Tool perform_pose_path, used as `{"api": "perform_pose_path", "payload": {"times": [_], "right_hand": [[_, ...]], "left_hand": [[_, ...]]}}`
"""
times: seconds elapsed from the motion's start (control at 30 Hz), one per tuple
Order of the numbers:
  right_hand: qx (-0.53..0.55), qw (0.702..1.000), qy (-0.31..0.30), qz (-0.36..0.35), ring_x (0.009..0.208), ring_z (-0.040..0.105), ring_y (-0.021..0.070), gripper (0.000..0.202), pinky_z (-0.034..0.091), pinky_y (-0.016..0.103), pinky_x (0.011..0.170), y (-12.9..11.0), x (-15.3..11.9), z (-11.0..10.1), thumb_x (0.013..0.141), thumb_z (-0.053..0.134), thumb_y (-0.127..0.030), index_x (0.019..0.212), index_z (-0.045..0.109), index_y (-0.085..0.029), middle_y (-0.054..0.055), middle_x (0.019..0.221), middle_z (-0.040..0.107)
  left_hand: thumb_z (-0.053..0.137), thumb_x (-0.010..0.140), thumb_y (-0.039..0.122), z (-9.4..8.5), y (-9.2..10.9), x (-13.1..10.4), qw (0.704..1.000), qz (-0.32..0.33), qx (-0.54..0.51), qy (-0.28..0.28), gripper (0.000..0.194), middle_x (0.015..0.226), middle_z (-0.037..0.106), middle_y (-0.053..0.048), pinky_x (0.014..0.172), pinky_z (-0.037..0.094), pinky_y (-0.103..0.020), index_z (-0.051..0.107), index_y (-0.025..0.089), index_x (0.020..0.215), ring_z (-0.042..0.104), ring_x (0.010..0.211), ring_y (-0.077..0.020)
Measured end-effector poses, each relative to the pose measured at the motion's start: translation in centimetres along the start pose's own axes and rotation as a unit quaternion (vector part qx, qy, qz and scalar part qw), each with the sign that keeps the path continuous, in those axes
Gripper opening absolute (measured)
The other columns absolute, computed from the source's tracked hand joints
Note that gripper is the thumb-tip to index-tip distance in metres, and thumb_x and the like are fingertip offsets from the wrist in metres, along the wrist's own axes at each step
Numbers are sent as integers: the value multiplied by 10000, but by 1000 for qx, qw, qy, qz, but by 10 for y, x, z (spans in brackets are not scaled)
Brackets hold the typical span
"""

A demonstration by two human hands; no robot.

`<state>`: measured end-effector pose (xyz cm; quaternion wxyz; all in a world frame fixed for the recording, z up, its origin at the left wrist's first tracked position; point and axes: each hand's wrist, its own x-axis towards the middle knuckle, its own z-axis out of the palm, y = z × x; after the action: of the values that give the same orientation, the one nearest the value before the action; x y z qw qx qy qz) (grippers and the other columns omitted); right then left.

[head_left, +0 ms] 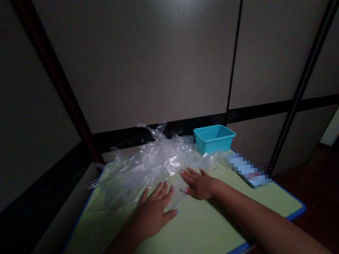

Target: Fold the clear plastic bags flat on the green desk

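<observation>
Both hands lie low over the table [186,231], palms down. My left hand [154,213] has its fingers stretched out, with the fingertips at the near edge of a crumpled heap of clear plastic bags [149,160]. My right hand [199,184] is spread on the other side of a small flat piece of clear plastic [178,196], which lies between the two hands. A small dark spot shows on that piece. How far it runs beneath my palms is hidden.
A turquoise plastic basket [214,139] stands at the back right of the table. A pixelated flat object [249,170] with a light blue edge lies along the right side. Grey cabinet panels [152,61] rise directly behind. The table has a blue rim.
</observation>
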<state>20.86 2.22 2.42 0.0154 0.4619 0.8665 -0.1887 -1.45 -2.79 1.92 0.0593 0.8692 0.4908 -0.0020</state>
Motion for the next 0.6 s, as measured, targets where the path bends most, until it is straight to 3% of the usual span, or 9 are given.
{"api": "perform_pose_path", "payload": {"times": [0.17, 0.23, 0.3, 0.37, 0.43, 0.5, 0.6], "right_hand": [[-21, 999, -14, 27, 1370, -69, 231, 746, 30, 564, 1048, 4, 1, 0, 879, 203, -583, 1436, -58, -162, 55, 1501, -26], [-23, 1000, 11, 16, 1370, -64, 231, 739, 41, 558, 1049, 4, 2, 0, 882, 223, -571, 1439, -45, -167, 66, 1501, -29], [-30, 995, 99, 1, 1366, -91, 225, 713, 37, 541, 1055, 3, 3, -1, 894, 249, -527, 1442, -46, -179, 63, 1500, -66], [-42, 972, 230, 0, 1357, -138, 212, 681, 12, 516, 1065, 3, 4, -3, 910, 254, -460, 1440, -73, -185, 53, 1496, -116], [-49, 940, 337, 12, 1350, -165, 199, 655, -10, 501, 1070, 3, 4, -7, 924, 231, -408, 1434, -110, -180, 48, 1495, -131], [-54, 922, 384, 18, 1350, -165, 194, 646, -18, 497, 1072, 4, 4, -9, 929, 213, -389, 1428, -135, -172, 50, 1497, -122], [-60, 926, 372, 7, 1356, -144, 188, 646, -26, 488, 1076, 3, 4, -7, 931, 206, -385, 1426, -141, -157, 58, 1498, -107]], "left_hand": [[345, 858, 562, 5, 1, -2, 1000, -7, -1, 1, 648, 1485, 142, -43, 1055, 107, -569, 179, 281, 1418, 105, 1372, -261], [379, 855, 542, 6, 1, -1, 999, -12, 9, 40, 640, 1491, 128, -51, 1048, 125, -575, 194, 291, 1414, 96, 1371, -277], [422, 862, 472, 2, 3, 2, 990, -42, 30, 135, 598, 1504, 72, -54, 1046, 144, -564, 233, 304, 1405, 39, 1372, -298], [414, 886, 379, -5, 4, 4, 958, -100, 52, 264, 539, 1513, -11, -45, 1044, 154, -555, 261, 311, 1398, -46, 1365, -323], [399, 896, 349, -11, 4, 6, 922, -142, 67, 353, 525, 1511, -80, -48, 1036, 149, -572, 258, 308, 1400, -77, 1356, -347], [414, 888, 361, -14, 4, 7, 909, -151, 77, 382, 548, 1507, -105, -65, 1028, 141, -589, 242, 302, 1406, -56, 1357, -359], [450, 862, 392, -7, 3, 8, 929, -116, 90, 340, 620, 1512, -26, -88, 1038, 139, -571, 204, 276, 1419, 3, 1369, -328]]}}
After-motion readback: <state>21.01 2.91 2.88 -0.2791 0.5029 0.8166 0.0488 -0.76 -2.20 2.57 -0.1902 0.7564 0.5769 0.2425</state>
